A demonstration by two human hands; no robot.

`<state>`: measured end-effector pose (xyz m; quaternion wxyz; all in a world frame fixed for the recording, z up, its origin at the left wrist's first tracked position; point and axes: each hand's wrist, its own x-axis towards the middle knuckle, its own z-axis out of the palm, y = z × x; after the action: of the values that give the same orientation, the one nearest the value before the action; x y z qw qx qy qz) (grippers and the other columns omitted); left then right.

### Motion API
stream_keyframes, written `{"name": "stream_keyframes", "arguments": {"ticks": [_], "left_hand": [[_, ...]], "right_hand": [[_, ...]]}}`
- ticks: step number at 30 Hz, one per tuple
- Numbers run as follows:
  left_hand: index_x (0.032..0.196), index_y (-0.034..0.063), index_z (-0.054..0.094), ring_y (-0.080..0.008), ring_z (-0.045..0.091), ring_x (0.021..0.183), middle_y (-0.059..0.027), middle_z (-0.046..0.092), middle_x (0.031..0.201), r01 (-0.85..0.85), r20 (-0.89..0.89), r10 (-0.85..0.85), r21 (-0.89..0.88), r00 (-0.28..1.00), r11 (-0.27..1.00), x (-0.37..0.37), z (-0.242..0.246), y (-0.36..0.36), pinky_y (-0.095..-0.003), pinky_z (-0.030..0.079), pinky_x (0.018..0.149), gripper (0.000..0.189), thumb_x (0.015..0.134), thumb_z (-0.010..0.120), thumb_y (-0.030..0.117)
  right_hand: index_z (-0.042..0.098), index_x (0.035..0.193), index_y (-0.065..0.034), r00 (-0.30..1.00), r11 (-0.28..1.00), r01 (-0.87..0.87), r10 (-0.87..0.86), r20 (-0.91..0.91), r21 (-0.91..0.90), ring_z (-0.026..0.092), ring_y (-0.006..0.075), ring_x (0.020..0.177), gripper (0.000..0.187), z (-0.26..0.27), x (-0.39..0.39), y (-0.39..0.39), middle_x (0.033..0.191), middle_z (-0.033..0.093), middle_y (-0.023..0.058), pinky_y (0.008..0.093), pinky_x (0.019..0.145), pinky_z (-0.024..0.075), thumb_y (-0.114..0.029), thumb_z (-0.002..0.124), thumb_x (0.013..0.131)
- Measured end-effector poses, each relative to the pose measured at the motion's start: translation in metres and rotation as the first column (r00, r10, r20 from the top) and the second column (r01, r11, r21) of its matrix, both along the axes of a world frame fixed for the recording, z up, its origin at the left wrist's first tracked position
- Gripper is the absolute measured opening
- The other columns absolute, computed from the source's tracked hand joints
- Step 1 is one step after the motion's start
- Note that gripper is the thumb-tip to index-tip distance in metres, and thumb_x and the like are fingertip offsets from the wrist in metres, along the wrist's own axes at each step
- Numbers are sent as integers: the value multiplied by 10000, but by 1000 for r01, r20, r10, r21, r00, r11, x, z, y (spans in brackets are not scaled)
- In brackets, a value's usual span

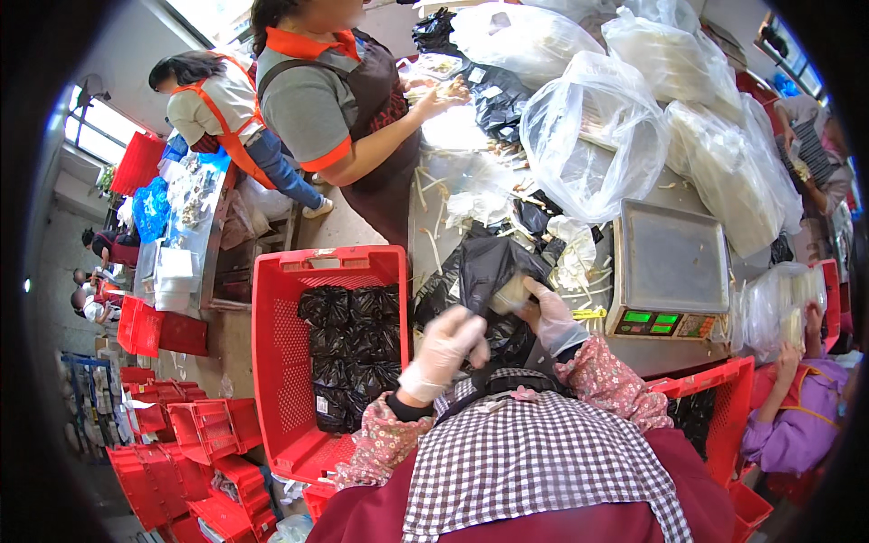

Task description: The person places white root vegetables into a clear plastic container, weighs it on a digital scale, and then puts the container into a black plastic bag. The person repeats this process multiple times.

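My right hand (548, 313), in a thin clear glove, holds a pale bundle (510, 293) at the mouth of a black plastic bag (485, 261); its fingers are partly hidden. Just left of the bag, my left hand (448, 343), gloved the same way and blurred, hangs above more black plastic with its fingers bent; whether it grips anything cannot be told. Beyond the bag lie pale root-like strips (434, 248) and crumpled white plastic (572, 251). Right of my right hand stands a digital scale (672, 261) with a bare metal pan, beside a yellow cutter (588, 313).
A red crate (268, 353) at my left holds rows of black bagged packs (353, 353). Another red crate (736, 387) stands at my right. Large clear bags (590, 136) of pale strips fill the table's far right. Co-workers stand across the table and at far right.
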<state>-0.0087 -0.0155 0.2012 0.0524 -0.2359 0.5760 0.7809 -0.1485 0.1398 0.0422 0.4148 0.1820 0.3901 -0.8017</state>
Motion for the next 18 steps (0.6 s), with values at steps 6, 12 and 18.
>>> {"name": "stream_keyframes", "arguments": {"ticks": [6,12,18], "left_hand": [[925,45,533,-132,522,607,-37,557,685,-182,-138,182,13,974,983,-26,-41,-17,-274,446,636,174,995,554,203],[1015,37,545,-102,550,659,-20,587,747,-351,-245,354,57,903,935,-27,-35,-61,-230,440,649,56,989,541,86],[1327,-7,414,-123,559,729,-45,590,831,-496,-281,475,-6,834,868,1,-57,-33,-255,477,689,411,945,561,26]], "right_hand": [[602,1146,-38,907,929,-311,353,-230,200,699,190,801,261,62,-23,16,1002,697,99,288,696,585,-224,624,965],[645,764,-28,658,840,-129,470,-588,527,439,70,554,264,79,-54,43,661,564,-33,260,514,344,-241,695,910],[646,786,-12,289,645,-90,746,-600,759,481,90,668,261,92,-41,43,715,540,-47,279,623,406,-244,701,891]]}}
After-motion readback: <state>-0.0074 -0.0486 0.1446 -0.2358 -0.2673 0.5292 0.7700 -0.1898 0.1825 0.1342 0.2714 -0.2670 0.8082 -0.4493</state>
